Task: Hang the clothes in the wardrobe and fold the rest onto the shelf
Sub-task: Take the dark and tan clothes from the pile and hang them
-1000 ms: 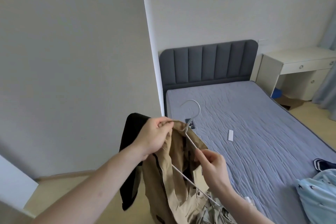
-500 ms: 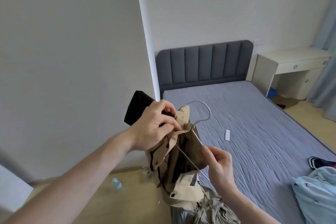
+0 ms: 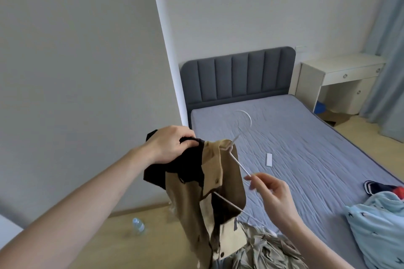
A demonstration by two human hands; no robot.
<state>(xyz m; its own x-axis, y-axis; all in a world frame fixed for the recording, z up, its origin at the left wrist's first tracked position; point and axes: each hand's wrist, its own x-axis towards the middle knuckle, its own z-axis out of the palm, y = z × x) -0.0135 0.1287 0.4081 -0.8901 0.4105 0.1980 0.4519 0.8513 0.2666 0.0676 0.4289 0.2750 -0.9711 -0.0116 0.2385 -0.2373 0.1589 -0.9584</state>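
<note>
Tan-and-black jacket (image 3: 220, 183): left hand (image 3: 172, 145) grips its black shoulder, fingers curled. White hanger (image 3: 237, 157): arm pinched by right hand (image 3: 270, 192) over the bed (image 3: 306, 148).

Grey-blue bed (image 3: 295, 137) bearing a white remote (image 3: 269, 159), light-blue garment (image 3: 380, 225), olive clothes (image 3: 266, 251); bottle (image 3: 138, 225) on wooden floor (image 3: 105, 247).

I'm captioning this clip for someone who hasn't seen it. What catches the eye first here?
Front and centre, the left hand grips the black part of a tan and black jacket held up in the air, while the right hand pinches the arm of a white hanger threaded into its collar. Behind lies a bed with a grey headboard.
</note>
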